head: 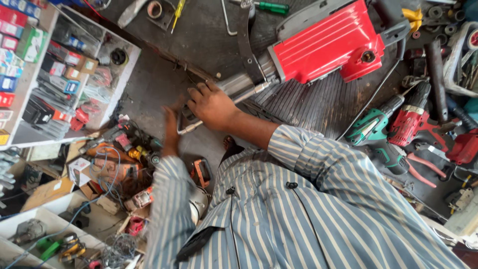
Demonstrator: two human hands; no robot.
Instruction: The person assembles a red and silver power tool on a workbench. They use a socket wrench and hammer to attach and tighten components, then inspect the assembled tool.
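Red demolition hammer (328, 42) on my bench, right hand (211, 105) clamped round its metal nose (238, 85) (left hand (172, 124) blurry, grip unclear).

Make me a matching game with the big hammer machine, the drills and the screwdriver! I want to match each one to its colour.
Things:
1. Big demolition hammer on the ribbed mat
2. Screwdriver handle at the top edge
3. Drill nearer the striped sleeve
4. Thin screwdriver at top left of the bench

Colours:
A. Yellow
B. Teal green and black
C. Bright red body with a grey metal nose
D. Plain green

Pairs: 1-C, 2-D, 3-B, 4-A. The right hand rests on the hammer's grey nose; the left hand is beside it.
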